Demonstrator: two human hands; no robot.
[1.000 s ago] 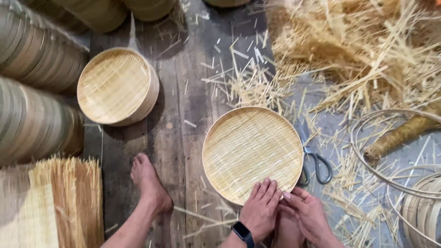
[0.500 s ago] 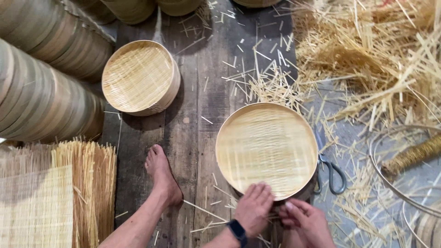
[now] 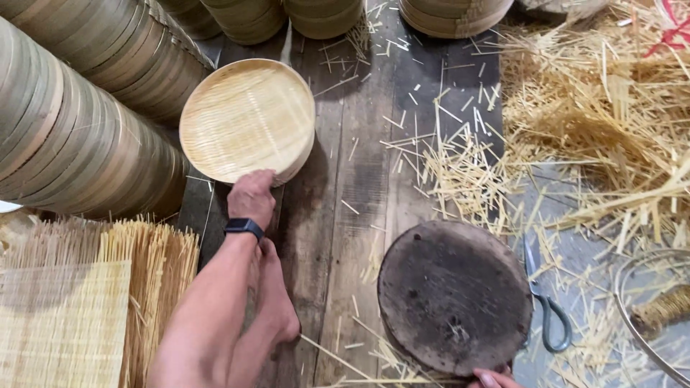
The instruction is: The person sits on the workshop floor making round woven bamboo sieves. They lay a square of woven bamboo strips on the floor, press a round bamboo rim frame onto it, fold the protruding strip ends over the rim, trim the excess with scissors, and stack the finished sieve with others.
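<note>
Entry, near to far, as I read it off the head camera.

1. My right hand point(image 3: 494, 378): only fingertips show at the bottom edge, touching the near rim of the dark round wooden work board point(image 3: 454, 296). I cannot tell how far those fingers are spread. The board lies flat on the plank floor point(image 3: 359, 179), its top bare.

2. Steel scissors with dark handles point(image 3: 546, 305): on the floor just right of the board, blades pointing away from me.

3. My bare foot point(image 3: 277, 309): on the planks left of the board, beside my forearm.

4. My left hand point(image 3: 251, 197), black wristband behind it: fingers curled over the near rim of the pale round woven bamboo tray point(image 3: 246, 120), holding it. I judge this the setting-aside step, the tray being placed or adjusted; the next move calls for letting go cleanly and drawing the arm back.

5. The tray: far left of the board, well apart from it, beside the stacked bamboo hoops point(image 3: 79, 129). Woven face up, tilted slightly toward me. Being round, it has no long axis; its weave lines run roughly left to right.

6. Loose straw-coloured bamboo offcuts point(image 3: 611, 122): heaped far right.
</note>
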